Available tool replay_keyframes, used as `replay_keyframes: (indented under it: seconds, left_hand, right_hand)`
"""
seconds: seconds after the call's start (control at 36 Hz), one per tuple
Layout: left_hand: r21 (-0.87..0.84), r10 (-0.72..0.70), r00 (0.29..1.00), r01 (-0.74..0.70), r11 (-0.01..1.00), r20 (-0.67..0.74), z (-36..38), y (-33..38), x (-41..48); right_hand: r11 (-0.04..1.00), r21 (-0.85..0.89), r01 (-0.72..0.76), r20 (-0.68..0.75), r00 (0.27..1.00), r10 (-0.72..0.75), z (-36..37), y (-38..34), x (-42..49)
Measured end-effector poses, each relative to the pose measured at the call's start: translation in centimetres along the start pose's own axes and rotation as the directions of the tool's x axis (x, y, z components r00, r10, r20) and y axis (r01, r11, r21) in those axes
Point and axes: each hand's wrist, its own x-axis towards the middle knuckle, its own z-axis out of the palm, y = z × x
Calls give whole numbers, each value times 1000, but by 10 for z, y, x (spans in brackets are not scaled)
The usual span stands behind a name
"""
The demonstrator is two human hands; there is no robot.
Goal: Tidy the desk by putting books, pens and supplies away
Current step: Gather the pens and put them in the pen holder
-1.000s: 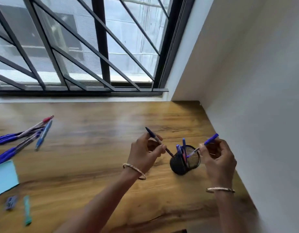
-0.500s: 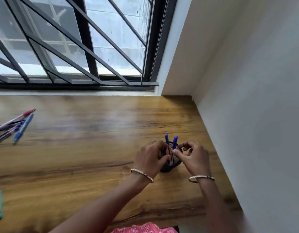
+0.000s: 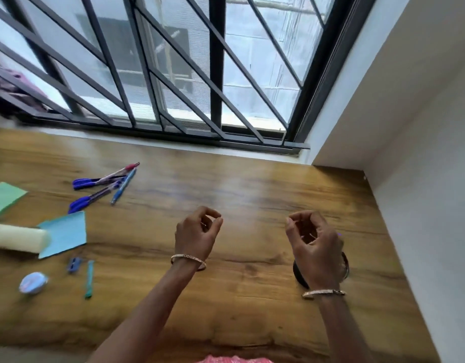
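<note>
The wood-grain tabletop [image 3: 252,192] runs to the window sill at 12 o'clock and the white wall at 3 o'clock, bare through its middle. Both hands hover loosely curled and empty: left hand [image 3: 196,235] at centre, right hand [image 3: 314,244] over the black mesh pen cup [image 3: 299,276]. Loose blue pens [image 3: 103,186] lie at 10 o'clock beside flat paper notes [image 3: 65,233].

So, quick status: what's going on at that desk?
Left hand and right hand empty, fingers curled. Black mesh pen cup behind right hand. Loose blue pens far left, path clear.
</note>
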Motion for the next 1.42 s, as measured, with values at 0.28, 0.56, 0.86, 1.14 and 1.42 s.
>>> replay_keyframes:
  seconds: [0.28, 0.56, 0.86, 1.14, 1.42]
  left_hand:
    - [102, -191, 976, 201, 974, -100, -93, -80, 33]
    - [208, -299, 920, 354, 912, -255, -179, -157, 88]
    - [615, -312, 942, 322, 720, -128, -217, -209, 137]
    - [615, -317, 947, 280, 737, -52, -225, -227, 153]
    - [472, -266, 962, 263, 841, -61, -229, -244, 152]
  right_hand:
    - [994, 107, -7, 332, 943, -30, 133, -45, -18]
    - [995, 7, 101, 505, 859, -90, 261, -87, -11]
    - [925, -130, 357, 688, 704, -176, 376, -124, 5]
    - [719, -98, 688, 792, 492, -362, 447, -154, 4]
    - [571, -212, 793, 835, 451, -316, 462, -167, -2]
